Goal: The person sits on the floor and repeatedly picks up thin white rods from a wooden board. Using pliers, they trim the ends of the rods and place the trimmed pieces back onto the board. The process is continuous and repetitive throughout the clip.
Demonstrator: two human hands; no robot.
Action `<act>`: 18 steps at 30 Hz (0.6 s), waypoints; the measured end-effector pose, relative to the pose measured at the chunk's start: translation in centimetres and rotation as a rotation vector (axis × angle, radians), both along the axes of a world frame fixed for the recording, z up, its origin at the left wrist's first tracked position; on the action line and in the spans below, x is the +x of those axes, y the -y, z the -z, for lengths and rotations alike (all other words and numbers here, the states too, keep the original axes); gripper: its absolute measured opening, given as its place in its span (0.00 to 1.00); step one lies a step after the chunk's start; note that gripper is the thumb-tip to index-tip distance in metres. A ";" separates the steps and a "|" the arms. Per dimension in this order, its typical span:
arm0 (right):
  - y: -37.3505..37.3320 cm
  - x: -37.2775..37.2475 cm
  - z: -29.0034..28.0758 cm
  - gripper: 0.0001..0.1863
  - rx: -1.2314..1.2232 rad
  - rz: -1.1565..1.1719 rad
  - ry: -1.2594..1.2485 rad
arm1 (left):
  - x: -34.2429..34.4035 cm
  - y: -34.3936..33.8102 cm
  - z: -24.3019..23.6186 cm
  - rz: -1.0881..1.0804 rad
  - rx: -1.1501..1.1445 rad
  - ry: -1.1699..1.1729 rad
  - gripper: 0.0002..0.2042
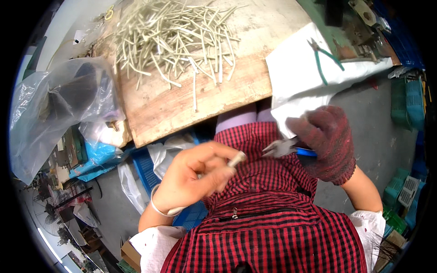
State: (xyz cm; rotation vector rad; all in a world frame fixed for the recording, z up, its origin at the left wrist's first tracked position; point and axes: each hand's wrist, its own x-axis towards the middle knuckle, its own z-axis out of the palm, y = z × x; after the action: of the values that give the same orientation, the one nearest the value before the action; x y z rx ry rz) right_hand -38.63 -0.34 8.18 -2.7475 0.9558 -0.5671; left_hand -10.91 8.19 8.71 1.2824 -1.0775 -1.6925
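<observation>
Pale strips (175, 41) lie heaped on the wooden table (252, 68). In front of the table's near edge, the bare left hand (191, 175) pinches a small pale piece (236, 159) between thumb and fingers. Just right of that piece, apart from it, points the blurred nose of the blue-handled pliers (282, 148), gripped in the gloved right hand (328, 141) off the table's near right corner. Right of the table, green-handled pliers (318, 59) rest on a white sheet (293, 68).
</observation>
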 end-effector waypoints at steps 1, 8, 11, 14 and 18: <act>-0.2 -0.4 0.3 0.28 0.049 0.066 0.039 | 0.2 -0.2 0.5 -0.085 0.009 0.021 0.08; -1.4 -1.1 2.1 0.30 0.383 0.288 0.184 | 8.8 8.4 5.0 0.525 -1.260 1.420 0.16; -1.7 -0.4 2.8 0.30 0.405 0.254 0.192 | 9.0 10.3 6.0 0.753 -1.356 1.336 0.18; -2.4 -0.6 3.2 0.30 0.497 0.367 0.180 | 5.7 10.7 5.2 0.538 -1.450 1.217 0.20; -2.8 -0.8 2.6 0.31 0.649 0.300 0.184 | -1.2 4.4 3.0 -0.154 -0.905 0.309 0.12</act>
State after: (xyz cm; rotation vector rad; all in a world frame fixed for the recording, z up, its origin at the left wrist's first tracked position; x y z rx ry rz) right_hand -39.43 2.51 5.61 -1.9662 1.2466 -0.4400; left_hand -12.08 3.77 5.68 0.9787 -1.6149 -0.7139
